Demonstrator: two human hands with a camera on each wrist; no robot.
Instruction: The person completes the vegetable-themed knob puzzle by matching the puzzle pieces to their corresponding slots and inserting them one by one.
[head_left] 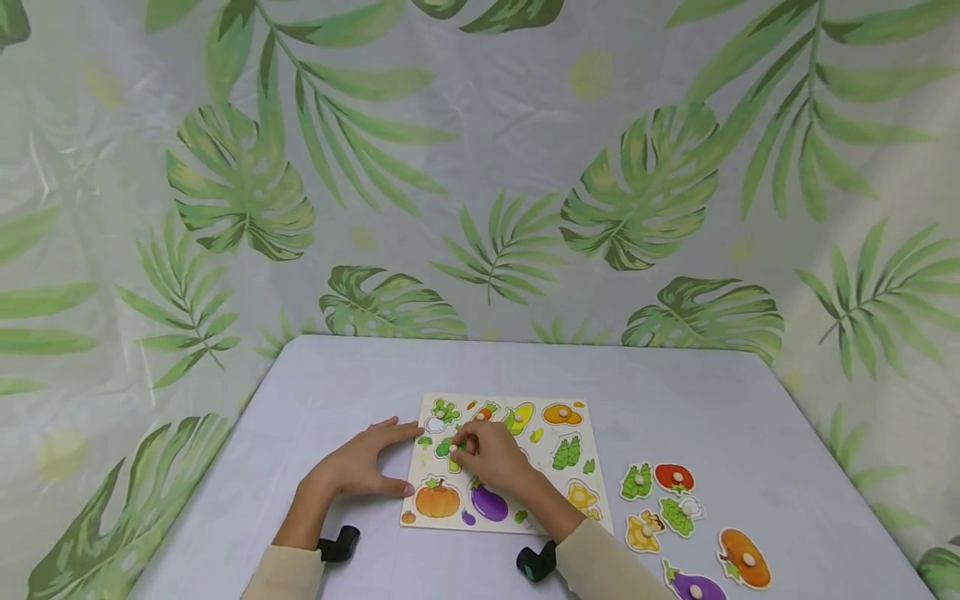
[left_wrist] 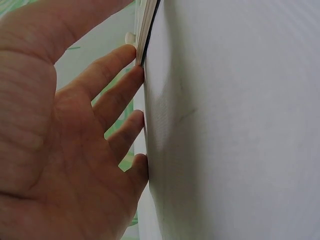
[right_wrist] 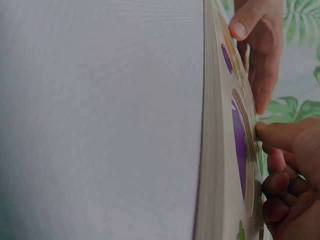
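A wooden vegetable puzzle board (head_left: pixel 442 523) lies flat on the table. My right hand (head_left: pixel 495 457) is over its left half, thumb and fingertips pinching the knob of the broccoli piece (head_left: pixel 442 450), which overlaps its place on the board. My left hand (head_left: pixel 363 461) is at the board's left edge, thumb and fingers spread, fingertips right at the rim. In the left wrist view, the left hand (left_wrist: pixel 85 135) shows straight fingers beside the board's side. The right hand (right_wrist: pixel 295 165) appears in the right wrist view with its other fingers curled, near the purple eggplant picture (right_wrist: pixel 239 145).
Right of the board lie several loose knobbed pieces, among them a red tomato (head_left: pixel 667 479), a leafy green vegetable (head_left: pixel 675 518), a pumpkin (head_left: pixel 738 550) and an eggplant (head_left: pixel 678 583). A leaf-patterned cloth (head_left: pixel 517 167) hangs behind the white table (head_left: pixel 345 367).
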